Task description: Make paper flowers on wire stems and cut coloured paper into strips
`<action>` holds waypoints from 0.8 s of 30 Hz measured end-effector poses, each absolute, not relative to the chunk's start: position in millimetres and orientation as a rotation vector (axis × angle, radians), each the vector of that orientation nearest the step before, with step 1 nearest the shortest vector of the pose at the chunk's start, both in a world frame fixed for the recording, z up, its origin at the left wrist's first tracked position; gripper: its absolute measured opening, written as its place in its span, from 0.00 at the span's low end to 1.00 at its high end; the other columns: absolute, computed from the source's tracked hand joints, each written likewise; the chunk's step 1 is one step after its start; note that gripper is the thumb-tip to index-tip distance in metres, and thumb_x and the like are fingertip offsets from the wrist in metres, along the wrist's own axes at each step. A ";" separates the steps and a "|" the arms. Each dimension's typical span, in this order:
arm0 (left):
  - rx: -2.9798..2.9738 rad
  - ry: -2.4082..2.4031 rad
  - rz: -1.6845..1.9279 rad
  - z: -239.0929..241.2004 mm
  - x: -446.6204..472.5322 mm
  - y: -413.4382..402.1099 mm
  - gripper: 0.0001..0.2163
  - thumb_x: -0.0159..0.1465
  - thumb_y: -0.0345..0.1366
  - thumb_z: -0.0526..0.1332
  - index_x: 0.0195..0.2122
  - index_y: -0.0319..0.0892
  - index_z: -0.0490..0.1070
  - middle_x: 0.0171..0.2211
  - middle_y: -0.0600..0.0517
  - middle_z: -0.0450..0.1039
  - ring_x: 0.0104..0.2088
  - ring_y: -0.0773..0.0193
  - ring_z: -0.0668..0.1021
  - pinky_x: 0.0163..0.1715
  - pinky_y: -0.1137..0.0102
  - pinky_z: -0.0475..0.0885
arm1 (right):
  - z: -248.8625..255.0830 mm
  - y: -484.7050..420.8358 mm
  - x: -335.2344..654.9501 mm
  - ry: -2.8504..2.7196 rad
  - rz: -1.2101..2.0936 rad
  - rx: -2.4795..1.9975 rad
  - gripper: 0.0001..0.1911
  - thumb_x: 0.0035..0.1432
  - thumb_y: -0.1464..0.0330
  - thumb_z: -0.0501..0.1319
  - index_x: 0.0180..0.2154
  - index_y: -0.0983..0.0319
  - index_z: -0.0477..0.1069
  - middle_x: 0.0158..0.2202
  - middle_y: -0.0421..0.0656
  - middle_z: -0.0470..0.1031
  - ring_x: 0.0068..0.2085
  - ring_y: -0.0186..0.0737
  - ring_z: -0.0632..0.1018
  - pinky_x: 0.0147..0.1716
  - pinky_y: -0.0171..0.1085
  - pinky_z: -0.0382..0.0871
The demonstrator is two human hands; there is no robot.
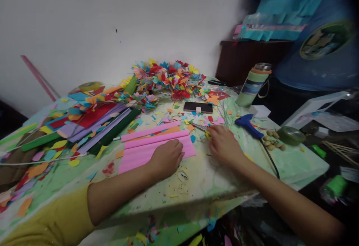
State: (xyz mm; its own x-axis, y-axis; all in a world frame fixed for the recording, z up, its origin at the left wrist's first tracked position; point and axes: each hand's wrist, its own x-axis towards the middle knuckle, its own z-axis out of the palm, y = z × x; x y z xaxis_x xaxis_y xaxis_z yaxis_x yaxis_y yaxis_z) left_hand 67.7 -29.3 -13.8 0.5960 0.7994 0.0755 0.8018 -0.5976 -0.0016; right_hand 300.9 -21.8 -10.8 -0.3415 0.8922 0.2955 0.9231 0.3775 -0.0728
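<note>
My left hand (166, 158) rests palm down on a stack of folded pink crepe paper (140, 152), fingers curled over its near right corner. My right hand (223, 143) lies on the table just right of the paper, fingers closed around the yellow handles of a pair of scissors (202, 129) whose blades point left. A dark phone (198, 107) lies face up a little beyond both hands.
Stacked coloured paper sheets (95, 124) lie at the left and a heap of paper flowers (171, 77) at the back. At the right are a blue glue gun (248, 123), a green bottle (254, 85), a green tape roll (291, 135) and the table's right edge (308, 178).
</note>
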 end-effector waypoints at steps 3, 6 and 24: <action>-2.779 -1.410 -0.086 -11.8 70.7 -29.2 0.11 0.67 0.36 0.45 0.38 0.41 0.66 0.37 0.45 0.70 0.39 0.56 0.74 0.38 0.63 0.70 | -0.9 2.8 320.9 -2.338 -0.127 -1.891 0.19 0.56 0.68 0.55 0.47 0.70 0.69 0.45 0.57 0.73 0.49 0.52 0.72 0.48 0.44 0.63; -2.767 -1.452 -0.097 -11.7 72.1 -30.0 0.09 0.66 0.35 0.46 0.37 0.41 0.65 0.36 0.45 0.70 0.39 0.56 0.74 0.37 0.63 0.70 | 3.8 13.8 326.7 -2.412 -0.021 -1.951 0.18 0.54 0.65 0.57 0.44 0.68 0.69 0.43 0.55 0.74 0.44 0.49 0.74 0.40 0.39 0.64; -2.717 -1.455 -0.205 -15.5 79.0 -28.4 0.07 0.60 0.31 0.50 0.34 0.40 0.67 0.36 0.43 0.70 0.40 0.54 0.73 0.41 0.61 0.69 | 17.3 -3.7 353.9 -2.326 0.276 -1.614 0.22 0.52 0.69 0.58 0.50 0.61 0.65 0.32 0.41 0.73 0.30 0.36 0.71 0.27 0.32 0.58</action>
State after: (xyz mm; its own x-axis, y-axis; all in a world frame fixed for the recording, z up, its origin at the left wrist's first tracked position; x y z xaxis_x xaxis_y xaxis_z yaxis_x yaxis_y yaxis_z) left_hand 79.0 -28.4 -15.5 0.5478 0.8245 0.1417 0.8316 -0.5552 0.0159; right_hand 353.9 -3.7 17.3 -0.3263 0.9361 0.1315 0.8793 0.3516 -0.3213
